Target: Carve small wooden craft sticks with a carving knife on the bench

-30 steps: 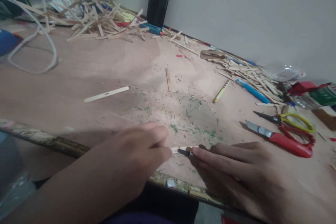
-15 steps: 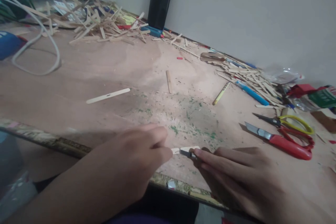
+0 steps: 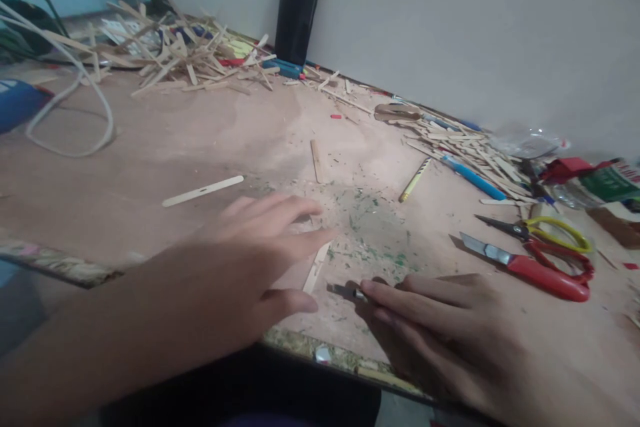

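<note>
My left hand (image 3: 265,247) is spread above the worktop, its thumb apart from the fingers. A wooden craft stick (image 3: 316,269) with a small slot lies slantwise between that thumb and index finger; whether a fingertip touches its far end I cannot tell. My right hand (image 3: 445,327) is closed on a craft knife (image 3: 359,294). Only the short blade and metal collar show, pointing left toward the stick, apart from it. A second slotted craft stick (image 3: 203,191) lies farther left, and a plain stick piece (image 3: 316,161) lies farther back.
Red-handled knife (image 3: 547,277) and scissors (image 3: 560,233) lie at right, blades pointing left. Beyond are a yellow striped stick (image 3: 415,180), a blue pen-like tool (image 3: 473,177) and piled sticks (image 3: 465,143). A black phone (image 3: 299,7) leans on the wall beside more sticks (image 3: 185,57). Green shavings (image 3: 370,240) are scattered centrally.
My left hand has opened from its pinch and moved slightly up. The craft stick has turned from nearly level to steeply slanted. The knife blade is now off the stick.
</note>
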{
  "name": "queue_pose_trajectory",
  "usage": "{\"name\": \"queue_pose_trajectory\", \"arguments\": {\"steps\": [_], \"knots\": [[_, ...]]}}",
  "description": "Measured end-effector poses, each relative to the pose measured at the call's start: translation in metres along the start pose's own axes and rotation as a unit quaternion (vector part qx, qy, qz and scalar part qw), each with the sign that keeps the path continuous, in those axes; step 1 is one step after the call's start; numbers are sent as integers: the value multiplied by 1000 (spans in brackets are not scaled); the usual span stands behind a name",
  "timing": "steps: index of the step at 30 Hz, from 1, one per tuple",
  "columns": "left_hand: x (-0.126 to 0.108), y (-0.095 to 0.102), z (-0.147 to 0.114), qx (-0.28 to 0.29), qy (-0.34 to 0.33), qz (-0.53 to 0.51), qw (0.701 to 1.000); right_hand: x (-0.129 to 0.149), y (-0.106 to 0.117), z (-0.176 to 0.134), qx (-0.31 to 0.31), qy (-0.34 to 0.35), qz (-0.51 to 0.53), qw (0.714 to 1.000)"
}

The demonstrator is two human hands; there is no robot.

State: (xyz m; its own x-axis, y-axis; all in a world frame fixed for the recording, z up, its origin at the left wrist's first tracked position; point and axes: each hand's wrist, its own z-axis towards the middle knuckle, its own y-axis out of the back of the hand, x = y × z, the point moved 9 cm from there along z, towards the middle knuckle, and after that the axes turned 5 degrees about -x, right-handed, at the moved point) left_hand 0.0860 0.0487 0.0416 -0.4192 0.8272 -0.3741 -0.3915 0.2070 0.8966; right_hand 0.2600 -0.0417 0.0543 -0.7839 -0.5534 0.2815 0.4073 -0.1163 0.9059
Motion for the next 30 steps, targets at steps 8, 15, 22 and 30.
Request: {"name": "queue_pose_trajectory", "arguments": {"steps": [8,15,22,30], "knots": [[3,-20,1,49,-48,12,998,-5,-4,6,-1,-36,25,999],[-1,-20,2,35,-49,4,998,1,-9,12,5,-31,-45,998],[-5,-17,1,7,-65,4,998,0,-6,14,26,-37,-11,999],[-3,-20,1,30,-47,4,998,-4,-12,16,76,-51,66,994]]}}
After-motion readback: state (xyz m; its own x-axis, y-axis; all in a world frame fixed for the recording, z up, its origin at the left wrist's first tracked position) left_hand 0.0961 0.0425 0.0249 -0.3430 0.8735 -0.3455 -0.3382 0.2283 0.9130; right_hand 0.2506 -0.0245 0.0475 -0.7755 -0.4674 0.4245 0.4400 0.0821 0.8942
